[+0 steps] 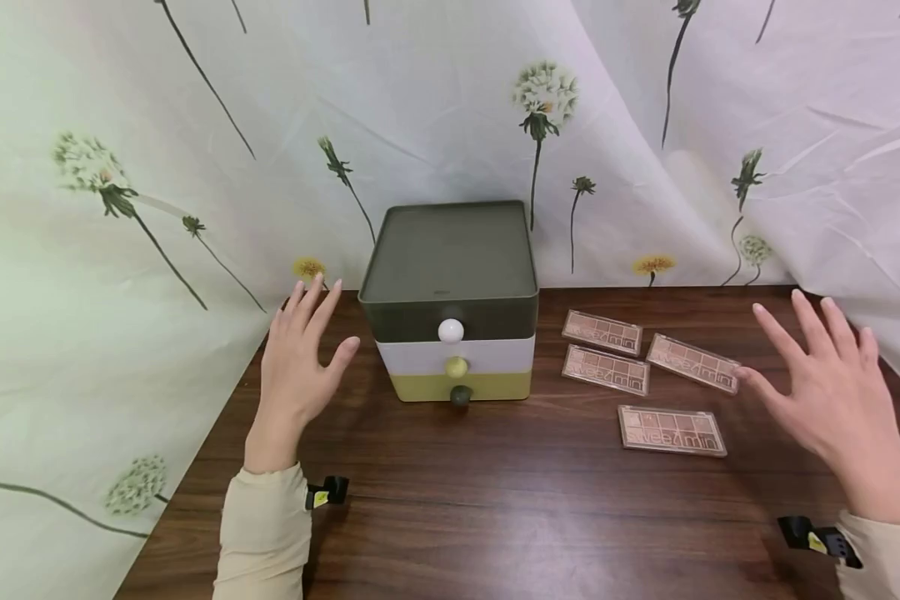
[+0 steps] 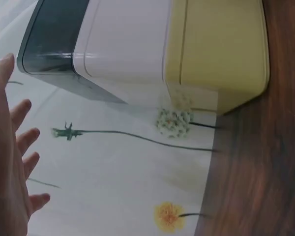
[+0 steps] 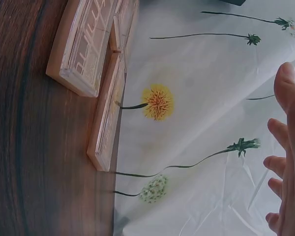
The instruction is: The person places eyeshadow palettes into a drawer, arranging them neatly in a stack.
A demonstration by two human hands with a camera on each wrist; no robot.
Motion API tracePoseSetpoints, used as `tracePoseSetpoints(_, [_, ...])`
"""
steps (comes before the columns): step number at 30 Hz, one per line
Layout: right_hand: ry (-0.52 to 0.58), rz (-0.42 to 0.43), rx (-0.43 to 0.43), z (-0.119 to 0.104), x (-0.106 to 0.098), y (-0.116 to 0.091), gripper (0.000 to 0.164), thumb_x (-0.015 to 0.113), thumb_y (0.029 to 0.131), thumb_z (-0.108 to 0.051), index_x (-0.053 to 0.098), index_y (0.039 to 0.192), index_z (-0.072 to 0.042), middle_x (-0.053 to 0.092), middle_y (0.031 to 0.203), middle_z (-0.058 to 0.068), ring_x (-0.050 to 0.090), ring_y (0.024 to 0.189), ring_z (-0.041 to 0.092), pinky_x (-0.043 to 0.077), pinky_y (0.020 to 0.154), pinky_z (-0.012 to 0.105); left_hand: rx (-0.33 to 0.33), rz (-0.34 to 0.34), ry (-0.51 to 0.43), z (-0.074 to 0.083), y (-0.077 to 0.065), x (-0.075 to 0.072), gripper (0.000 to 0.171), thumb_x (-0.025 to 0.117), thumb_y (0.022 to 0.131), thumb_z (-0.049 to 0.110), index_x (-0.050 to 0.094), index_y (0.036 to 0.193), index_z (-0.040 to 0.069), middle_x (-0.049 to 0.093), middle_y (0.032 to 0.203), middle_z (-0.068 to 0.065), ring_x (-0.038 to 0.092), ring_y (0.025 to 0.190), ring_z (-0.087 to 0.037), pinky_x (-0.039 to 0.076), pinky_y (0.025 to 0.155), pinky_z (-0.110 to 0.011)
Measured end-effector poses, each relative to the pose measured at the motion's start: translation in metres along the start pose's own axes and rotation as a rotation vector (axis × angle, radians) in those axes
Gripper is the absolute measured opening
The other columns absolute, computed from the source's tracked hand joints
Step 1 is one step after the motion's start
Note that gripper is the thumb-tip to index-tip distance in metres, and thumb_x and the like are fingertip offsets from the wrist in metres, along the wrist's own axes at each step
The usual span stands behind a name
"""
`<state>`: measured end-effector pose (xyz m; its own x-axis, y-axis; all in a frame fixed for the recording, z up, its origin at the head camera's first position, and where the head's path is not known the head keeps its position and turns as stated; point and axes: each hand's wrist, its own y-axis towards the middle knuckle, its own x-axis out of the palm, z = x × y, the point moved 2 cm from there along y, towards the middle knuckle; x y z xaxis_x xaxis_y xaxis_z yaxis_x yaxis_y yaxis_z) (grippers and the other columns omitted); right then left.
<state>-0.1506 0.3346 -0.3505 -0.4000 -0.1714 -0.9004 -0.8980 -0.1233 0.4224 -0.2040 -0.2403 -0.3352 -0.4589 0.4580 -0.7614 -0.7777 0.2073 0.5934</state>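
A small drawer box point(image 1: 450, 250) of three stacked tiers, dark green, white and yellow-green, stands at the back of the table, each tier with a round knob. My left hand point(image 1: 298, 367) is held in the air left of it, fingers spread and holding nothing; the left wrist view shows the hand point(image 2: 7, 147) apart from the box's side point(image 2: 123, 44). Over the table's right side hovers my empty right hand point(image 1: 832, 392), fingers also extended. Nearest to it lies a tilted eyeshadow palette point(image 1: 692, 363). Other palettes lie close by: one in front point(image 1: 672, 430), two point(image 1: 602, 332) point(image 1: 606, 369) beside the box.
Dark wooden table point(image 1: 450, 517) below, its left edge running diagonally. A white cloth with printed dandelions point(image 1: 450, 108) hangs behind and along both sides. Each wrist wears a black strap with a small camera point(image 1: 328, 492). In the right wrist view, palettes point(image 3: 86, 46) lie near the cloth.
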Motion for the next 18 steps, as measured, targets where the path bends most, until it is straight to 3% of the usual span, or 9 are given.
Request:
tracePoseSetpoints(7, [0.025,0.023,-0.048,-0.006,-0.001,0.001,0.073,0.054,0.097,-0.051,0.026,0.159,-0.023,0.014,0.163,0.017,0.004,0.15,0.037,0.001,0.115,0.062,0.032,0.027,-0.189,0.007,0.014,-0.003,0.067,0.034,0.1,0.062,0.034,0.156,0.025,0.025,0.162,0.002,0.014,0.15,-0.024,0.016,0.113,-0.063])
tracePoseSetpoints(12, [0.036,0.031,-0.064,-0.009,-0.001,0.001,0.073,0.054,0.097,-0.05,0.026,0.159,-0.023,0.014,0.163,0.016,0.005,0.15,0.036,0.002,0.116,0.061,0.046,0.007,-0.343,0.01,0.026,-0.001,0.061,0.04,0.102,0.053,0.04,0.153,0.02,0.029,0.161,0.001,0.015,0.15,-0.02,0.016,0.111,-0.067])
tracePoseSetpoints(18, [0.043,0.045,-0.077,-0.012,-0.001,0.002,0.07,0.056,0.097,-0.046,0.029,0.158,-0.023,0.019,0.162,0.018,0.01,0.15,0.037,0.006,0.115,0.062,0.021,0.005,-0.513,0.009,0.037,0.005,0.05,0.046,0.104,0.04,0.048,0.149,0.02,0.033,0.158,0.005,0.021,0.148,-0.02,0.015,0.113,-0.062])
